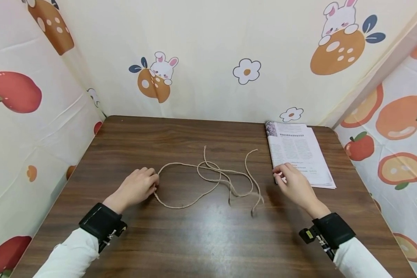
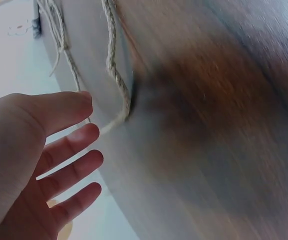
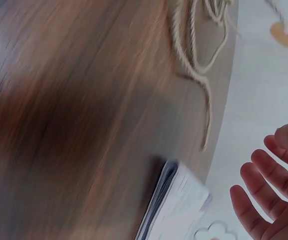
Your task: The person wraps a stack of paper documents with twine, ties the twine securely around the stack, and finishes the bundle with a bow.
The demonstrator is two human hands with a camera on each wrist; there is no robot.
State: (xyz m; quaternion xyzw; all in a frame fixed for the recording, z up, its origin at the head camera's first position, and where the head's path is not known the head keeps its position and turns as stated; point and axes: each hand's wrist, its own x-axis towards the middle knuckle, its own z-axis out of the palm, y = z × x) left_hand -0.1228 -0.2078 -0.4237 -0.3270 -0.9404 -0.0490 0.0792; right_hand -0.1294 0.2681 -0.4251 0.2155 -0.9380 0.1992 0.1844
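Observation:
A thin beige twine rope (image 1: 184,207) lies in loose loops and crossings mid-table. My left hand (image 1: 136,187) is at the left end of its biggest loop, fingertips right at the rope. From the left wrist view, the rope (image 2: 115,75) runs behind the thumb and index fingertips, which stand slightly apart; the other fingers are loosely extended. My right hand (image 1: 295,187) hovers by the near left corner of a folded printed booklet (image 1: 295,150). Its fingers (image 3: 263,187) are loosely bent with nothing between them, beside the booklet (image 3: 176,205) in the right wrist view.
The brown wooden table (image 1: 208,247) meets a patterned cloth wall (image 1: 208,46) at the back. Printed cloth also flanks the left and right edges. Free rope ends (image 1: 253,212) point towards the front and the back. Each wrist wears a black strap with a small camera.

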